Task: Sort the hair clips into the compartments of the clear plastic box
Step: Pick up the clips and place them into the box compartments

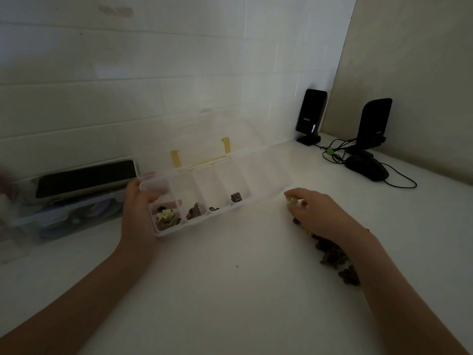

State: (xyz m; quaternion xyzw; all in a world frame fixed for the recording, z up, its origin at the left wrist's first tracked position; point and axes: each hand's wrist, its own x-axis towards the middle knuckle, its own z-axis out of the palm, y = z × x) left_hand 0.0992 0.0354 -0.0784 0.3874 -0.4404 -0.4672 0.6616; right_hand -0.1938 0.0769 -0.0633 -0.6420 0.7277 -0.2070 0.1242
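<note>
The clear plastic box (266, 193) lies open on the white table, its lid standing up behind it. My left hand (139, 213) grips its left end, thumb over the rim. The leftmost compartment holds cream and dark clips (166, 217); the following ones hold a brown clip (195, 211), a small dark clip (213, 208) and a square brown clip (236, 197). The compartments further right look empty. My right hand (314, 213) sits just past the box's right end, its fingers curled around a pale hair clip (291, 201). A pile of brown clips (332, 254) lies under my right wrist.
A clear storage bin (64, 213) with a dark device on top stands at the left by the tiled wall. Two black speakers (311, 116) (375, 124), a black mouse (367, 166) and their cables occupy the back right corner.
</note>
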